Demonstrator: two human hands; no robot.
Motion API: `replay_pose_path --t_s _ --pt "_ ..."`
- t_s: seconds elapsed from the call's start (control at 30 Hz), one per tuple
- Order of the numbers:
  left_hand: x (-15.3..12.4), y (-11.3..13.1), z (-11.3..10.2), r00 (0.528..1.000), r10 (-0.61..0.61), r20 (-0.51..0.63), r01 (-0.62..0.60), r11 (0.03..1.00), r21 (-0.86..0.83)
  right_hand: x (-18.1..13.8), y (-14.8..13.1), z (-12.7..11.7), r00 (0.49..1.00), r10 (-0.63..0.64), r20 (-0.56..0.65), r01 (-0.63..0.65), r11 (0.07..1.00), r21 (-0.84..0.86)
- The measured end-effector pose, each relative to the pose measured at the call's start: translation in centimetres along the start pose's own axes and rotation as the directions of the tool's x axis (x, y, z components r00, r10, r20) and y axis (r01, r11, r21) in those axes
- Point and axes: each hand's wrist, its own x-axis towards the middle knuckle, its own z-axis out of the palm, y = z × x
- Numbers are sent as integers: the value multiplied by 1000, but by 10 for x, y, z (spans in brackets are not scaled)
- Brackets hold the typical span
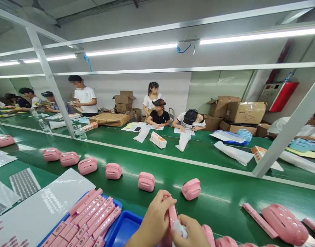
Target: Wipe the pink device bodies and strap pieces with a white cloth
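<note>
Head view. Your left hand (155, 219) sits at about 6 o'clock in the frame, fingers curled and pinching the upper end of a pink plastic strip (172, 214) that stands nearly upright between both hands. Your right hand (191, 233), just to the 4 o'clock side of the left, is closed around a small white wad (180, 229) pressed against the lower part of that strip; the two hands touch.

At 7 o'clock of the hands, a blue tray (123, 228) holds a stack of pink strips (91, 218) lying side by side at a slant. At 8 o'clock lies a white sticker sheet (44, 209). At 3 o'clock rest a loose pink strip (259, 219) and a pink case (284, 223) on its side, near each other.

Across the green conveyor belt (224, 195), from 12 o'clock round to 10 o'clock, a row of pink cases runs well apart from one another; the nearest case (191, 189) lies just beyond your hands.

At 12 o'clock, beyond a white line on the belt, a small white-and-orange box (158, 140) lies on the far bench. Behind it, seated and standing co-workers (159, 116) bend over papers, with cardboard cartons (245, 111) stacked at 1 o'clock.
</note>
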Motion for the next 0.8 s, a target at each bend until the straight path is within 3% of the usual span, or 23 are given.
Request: replay_pose_path --t_s 0.1,0.2,0.27,0.37,0.47,0.57,0.63,0.7,0.8 --pt "22 -20 -5 999 -52 5 53 995 -88 18 7 -34 998 25 -64 -23 999 23" --pt "51 -43 8 975 -220 2 220 975 15 30 22 -83 984 59 -165 -54 998 35" --pt "75 -57 33 953 -294 74 283 951 125 39 34 -120 967 84 -239 -81 996 26" --pt "109 -68 90 917 -328 228 287 938 197 60 58 -170 935 129 -331 -142 990 -15" --pt "133 -74 146 865 -390 315 322 914 247 83 87 -200 904 174 -391 -214 975 -60" --pt "147 -78 174 851 -416 321 353 905 236 101 118 -207 878 214 -428 -276 957 -89" --pt "149 -78 174 866 -393 309 348 918 191 110 136 -201 874 229 -429 -294 951 -91" --pt "144 -74 158 890 -353 288 326 935 138 120 153 -188 883 233 -408 -293 952 -88" --pt "116 -59 115 925 -304 227 294 953 77 133 171 -163 905 233 -356 -281 955 -89"
